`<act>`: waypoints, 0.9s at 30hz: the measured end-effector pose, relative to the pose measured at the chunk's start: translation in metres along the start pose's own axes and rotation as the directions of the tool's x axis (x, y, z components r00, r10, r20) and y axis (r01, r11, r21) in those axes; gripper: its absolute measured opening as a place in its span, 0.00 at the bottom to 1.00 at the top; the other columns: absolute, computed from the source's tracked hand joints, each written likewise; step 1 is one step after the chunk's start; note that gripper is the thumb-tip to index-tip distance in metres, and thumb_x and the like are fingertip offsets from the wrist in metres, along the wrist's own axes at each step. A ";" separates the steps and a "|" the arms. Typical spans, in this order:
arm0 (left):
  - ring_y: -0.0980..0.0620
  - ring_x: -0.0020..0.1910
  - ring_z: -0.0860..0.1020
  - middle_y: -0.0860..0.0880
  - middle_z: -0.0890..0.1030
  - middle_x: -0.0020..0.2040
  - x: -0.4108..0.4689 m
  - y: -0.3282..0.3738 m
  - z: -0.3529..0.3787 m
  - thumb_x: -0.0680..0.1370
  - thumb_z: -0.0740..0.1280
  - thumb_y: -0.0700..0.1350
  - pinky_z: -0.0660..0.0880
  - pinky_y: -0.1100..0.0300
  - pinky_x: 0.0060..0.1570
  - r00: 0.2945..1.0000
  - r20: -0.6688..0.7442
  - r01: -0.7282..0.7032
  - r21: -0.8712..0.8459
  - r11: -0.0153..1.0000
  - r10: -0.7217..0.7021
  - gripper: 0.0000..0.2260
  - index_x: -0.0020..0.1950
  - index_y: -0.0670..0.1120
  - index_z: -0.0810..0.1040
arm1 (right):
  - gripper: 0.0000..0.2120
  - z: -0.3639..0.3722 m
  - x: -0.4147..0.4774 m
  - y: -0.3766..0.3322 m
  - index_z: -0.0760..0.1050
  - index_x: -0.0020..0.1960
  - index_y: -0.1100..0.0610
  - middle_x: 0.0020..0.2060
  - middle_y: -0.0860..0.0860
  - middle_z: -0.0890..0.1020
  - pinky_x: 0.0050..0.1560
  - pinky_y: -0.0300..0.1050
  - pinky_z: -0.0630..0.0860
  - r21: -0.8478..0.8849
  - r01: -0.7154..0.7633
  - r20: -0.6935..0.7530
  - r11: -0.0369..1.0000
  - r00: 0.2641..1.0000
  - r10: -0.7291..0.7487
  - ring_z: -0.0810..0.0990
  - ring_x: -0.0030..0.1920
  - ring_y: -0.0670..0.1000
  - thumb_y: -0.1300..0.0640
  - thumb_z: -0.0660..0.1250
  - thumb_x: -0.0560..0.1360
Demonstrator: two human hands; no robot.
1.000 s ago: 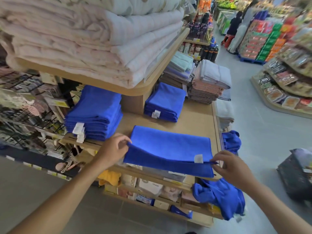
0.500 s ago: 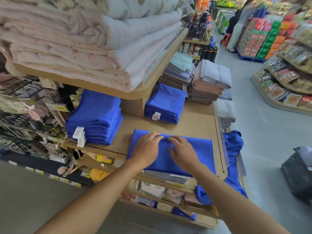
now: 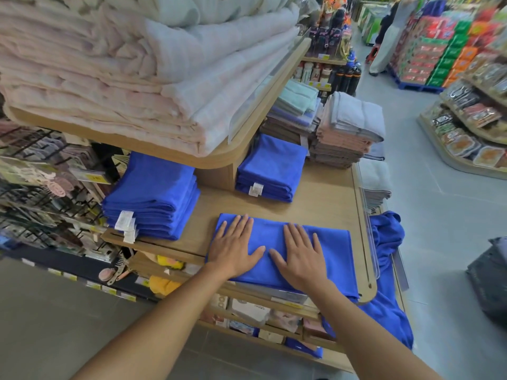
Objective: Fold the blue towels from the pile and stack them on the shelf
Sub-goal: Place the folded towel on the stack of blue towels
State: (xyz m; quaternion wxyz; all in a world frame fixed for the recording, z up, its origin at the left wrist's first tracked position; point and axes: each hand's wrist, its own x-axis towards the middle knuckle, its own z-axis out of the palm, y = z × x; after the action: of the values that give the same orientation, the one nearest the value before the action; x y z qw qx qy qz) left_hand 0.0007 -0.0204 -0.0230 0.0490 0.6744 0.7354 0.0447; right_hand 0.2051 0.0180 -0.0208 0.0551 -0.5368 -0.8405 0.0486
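Presently a folded blue towel [image 3: 333, 250] is lying along the front edge of the shelf [image 3: 323, 207], toward its right corner, with its near hem reaching the lip. Both hands are pressing flat on it, fingers straight and spread. The left hand [image 3: 233, 248] is covering the towel's left end and the right hand [image 3: 299, 256] is sitting at its middle, thumbs pointing at each other without touching.

A left stack [image 3: 153, 193] of folded blue towels is sitting at the shelf's front left corner, white tags facing forward. A smaller back stack [image 3: 271, 168] is resting further in, just beside the upright. The pile [image 3: 389, 234] of loose blue towels is hanging off the shelf's right edge. At the back right corner a mixed stack [image 3: 345, 133] of pink, brown and grey towels is standing. An upper shelf [image 3: 219, 157] is carrying pale blankets [image 3: 109, 78].
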 end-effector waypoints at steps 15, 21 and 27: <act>0.56 0.81 0.40 0.54 0.44 0.83 0.006 -0.016 0.013 0.75 0.40 0.75 0.36 0.51 0.78 1.000 -0.020 -0.014 -0.017 1.000 0.014 0.43 0.83 0.50 0.43 | 0.38 -0.030 -0.047 0.080 0.51 0.81 0.64 0.79 0.59 0.62 0.78 0.51 0.58 0.011 -0.290 0.012 0.957 0.957 0.290 0.61 0.78 0.59 0.38 0.52 0.83; 0.55 0.82 0.40 0.53 0.44 0.84 0.012 -0.015 0.010 0.75 0.40 0.74 0.37 0.49 0.79 1.000 -0.002 -0.031 -0.012 0.999 0.031 0.43 0.83 0.49 0.43 | 0.22 -0.046 -0.045 0.081 0.66 0.64 0.63 0.56 0.59 0.77 0.46 0.49 0.71 0.136 -0.441 0.104 0.887 0.897 0.429 0.75 0.51 0.57 0.49 0.67 0.79; 0.53 0.82 0.40 0.51 0.43 0.84 0.006 -0.005 -0.010 0.80 0.44 0.69 0.39 0.47 0.80 0.997 0.041 -0.061 0.003 0.998 0.061 0.39 0.83 0.48 0.42 | 0.11 -0.077 -0.011 0.079 0.68 0.39 0.58 0.34 0.54 0.72 0.34 0.46 0.62 0.334 -0.637 0.409 0.695 0.762 0.502 0.68 0.33 0.52 0.60 0.69 0.74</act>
State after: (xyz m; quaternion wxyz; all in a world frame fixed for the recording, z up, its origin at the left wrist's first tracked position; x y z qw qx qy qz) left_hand -0.0058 -0.0144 -0.0142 0.0609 0.6973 0.7135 0.0308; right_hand 0.2913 0.0429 0.0435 0.0385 -0.7313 -0.5927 0.3353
